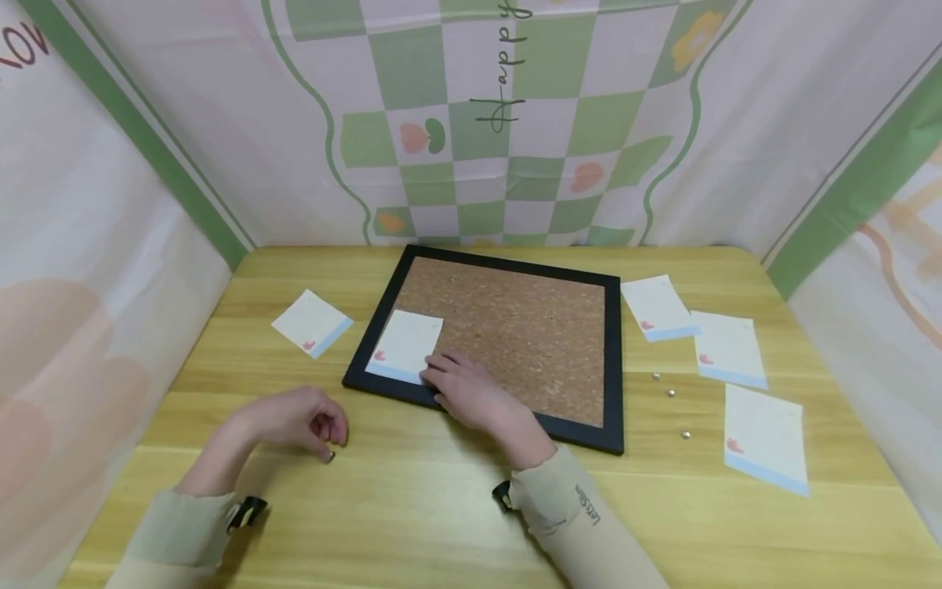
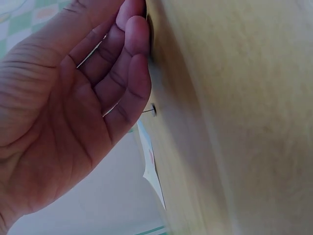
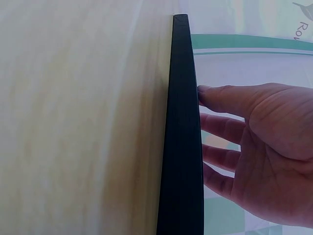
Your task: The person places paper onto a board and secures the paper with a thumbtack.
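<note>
On the far left, the left card [image 1: 312, 323] lay on the table [image 1: 412, 523], printed with a small red figure and a blue band, beyond the left hand [image 1: 298, 419] and well apart from the board [image 1: 614, 368]. The left hand hung low over the table, its fingers loosely bent, a gap showing between thumb and fingertips and nothing pinched there. A pin [image 1: 332, 456] sat right at the thumb's tip; the left wrist view showed a pin on its round head, its shaft raised. Next came the board, cork in a black frame, lying slightly turned. On its left near corner lay the board card [image 1: 405, 343], its blue band along the frame's near side. The right hand [image 1: 474, 393] reached over that near side, fingers extended and only slightly bent, the fingertips resting on the board card's near right corner, gripping nothing. Right of the board, three loose pins [image 1: 670, 393] made an uneven row. The far card [image 1: 658, 307] lay against the frame's right side, its corner meeting the middle card [image 1: 728, 349]; the near card [image 1: 765, 438] lay just beside the pins, closest to the person.
</note>
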{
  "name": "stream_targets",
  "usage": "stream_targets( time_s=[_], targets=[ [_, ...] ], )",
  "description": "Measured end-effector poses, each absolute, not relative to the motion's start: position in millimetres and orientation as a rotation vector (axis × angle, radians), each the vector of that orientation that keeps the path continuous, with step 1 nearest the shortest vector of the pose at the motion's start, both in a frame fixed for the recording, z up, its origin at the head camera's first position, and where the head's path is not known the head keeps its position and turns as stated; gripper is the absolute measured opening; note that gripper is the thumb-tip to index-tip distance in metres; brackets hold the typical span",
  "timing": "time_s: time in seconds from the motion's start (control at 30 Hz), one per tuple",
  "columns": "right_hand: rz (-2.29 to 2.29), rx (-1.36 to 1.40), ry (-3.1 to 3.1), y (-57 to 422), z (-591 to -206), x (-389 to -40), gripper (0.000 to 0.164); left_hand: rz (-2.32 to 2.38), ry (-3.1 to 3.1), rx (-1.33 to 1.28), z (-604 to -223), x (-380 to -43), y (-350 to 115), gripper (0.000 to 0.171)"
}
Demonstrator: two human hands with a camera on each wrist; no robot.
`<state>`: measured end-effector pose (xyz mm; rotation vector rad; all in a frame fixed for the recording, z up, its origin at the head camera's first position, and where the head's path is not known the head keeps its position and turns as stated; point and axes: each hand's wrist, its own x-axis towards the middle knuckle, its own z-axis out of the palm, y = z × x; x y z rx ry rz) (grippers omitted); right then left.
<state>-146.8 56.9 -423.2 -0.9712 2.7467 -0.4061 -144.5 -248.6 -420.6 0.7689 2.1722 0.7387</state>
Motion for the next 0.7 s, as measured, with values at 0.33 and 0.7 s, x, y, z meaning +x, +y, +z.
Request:
stream_targets(
  time_s=[0.33,0.7],
  targets=[
    [-0.389,-0.966,2.748,56.8,-425.3,-147.0,0.036,0.772,2.191,0.795,-426.6,-145.5,-248.8,0.004],
    [-0.384,-0.978,2.748,57.0,-425.3,-147.5,0.036,0.745,2.256,0.765,-426.4,-149.1,-240.6,0.011]
  ],
)
